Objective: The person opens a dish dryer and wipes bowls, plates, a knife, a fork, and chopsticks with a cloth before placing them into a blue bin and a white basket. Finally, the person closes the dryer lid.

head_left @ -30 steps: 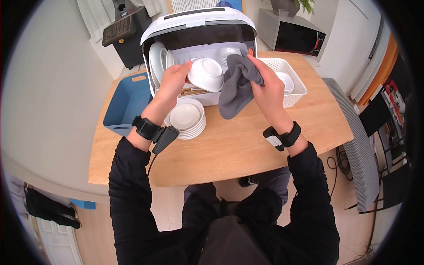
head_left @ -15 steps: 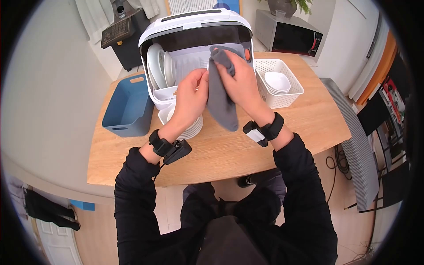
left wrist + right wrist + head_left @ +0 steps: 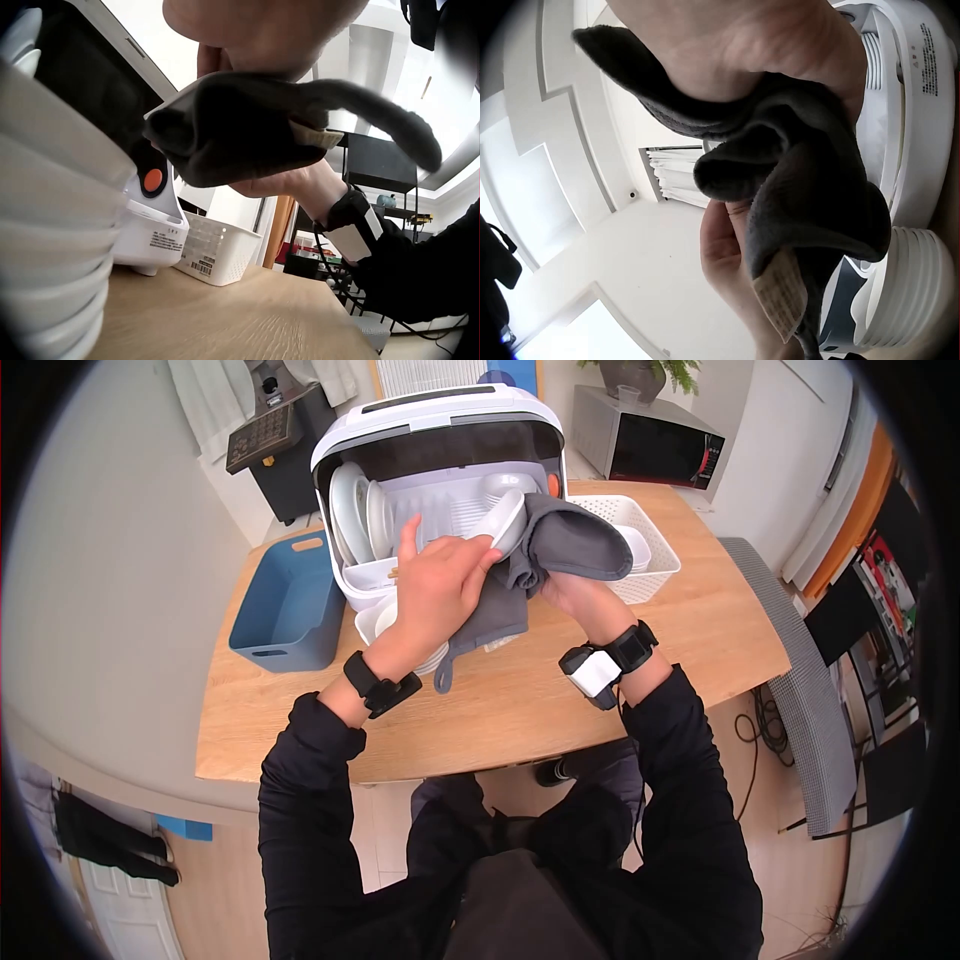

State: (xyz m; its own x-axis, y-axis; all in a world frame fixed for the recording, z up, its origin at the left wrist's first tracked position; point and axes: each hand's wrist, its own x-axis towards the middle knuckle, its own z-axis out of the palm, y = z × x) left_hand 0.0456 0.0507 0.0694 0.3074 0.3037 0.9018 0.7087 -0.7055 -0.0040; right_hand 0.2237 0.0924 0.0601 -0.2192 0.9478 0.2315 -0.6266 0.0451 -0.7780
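Note:
My left hand (image 3: 430, 595) pinches the rim of a small white bowl (image 3: 507, 523), its index finger raised. The bowl is tipped on its side in front of the white dish cabinet. In my right hand (image 3: 580, 600) a dark grey cloth (image 3: 578, 542) is bunched against the bowl, one end drooping below the left hand. The cloth covers most of the right fingers. A pale label (image 3: 780, 296) on the cloth shows in the right wrist view. Close under the left wrist stands a stack of white dishes (image 3: 60, 225), partly hidden by that hand in the head view.
The white cabinet (image 3: 440, 422) stands open at the back, with upright plates (image 3: 350, 510) and stacked bowls (image 3: 510, 482) inside. A blue bin (image 3: 290, 605) is on the left. On the right, a white basket (image 3: 660, 555) holds small white dishes (image 3: 636, 546). Behind it sits a microwave (image 3: 650, 445).
The bowl has turned from base-up onto its side. The cloth first came over to the left hand, then spread to the right over the right hand, which now lies lower.

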